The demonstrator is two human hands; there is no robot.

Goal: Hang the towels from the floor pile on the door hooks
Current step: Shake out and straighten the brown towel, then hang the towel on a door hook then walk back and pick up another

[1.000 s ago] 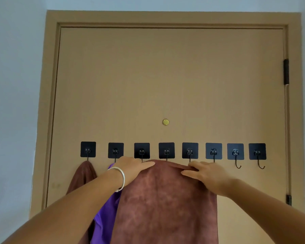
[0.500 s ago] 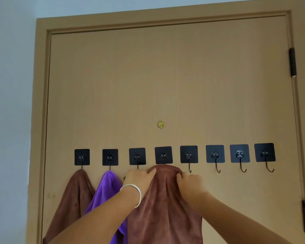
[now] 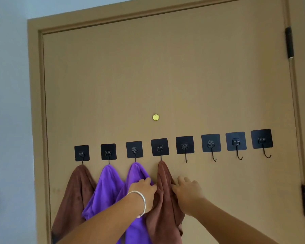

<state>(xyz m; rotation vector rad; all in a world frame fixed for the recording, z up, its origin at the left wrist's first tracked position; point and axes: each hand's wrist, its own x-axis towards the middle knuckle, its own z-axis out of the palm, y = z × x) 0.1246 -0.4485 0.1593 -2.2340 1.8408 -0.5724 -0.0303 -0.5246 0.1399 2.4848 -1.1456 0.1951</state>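
tan door [image 3: 165,76] in pale-blue wall [image 3: 7,103] — eight black hooks [image 3: 211,143], four towels [image 3: 164,199]

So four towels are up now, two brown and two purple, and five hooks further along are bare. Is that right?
Not quite: the head view shows four bare hooks, not five. Four towels do hang, brown, purple, purple, brown.

No lettering, labels, brands or numbers to read anywhere here, not on door [image 3: 165,76], hooks [image 3: 211,143] or towels [image 3: 165,191].
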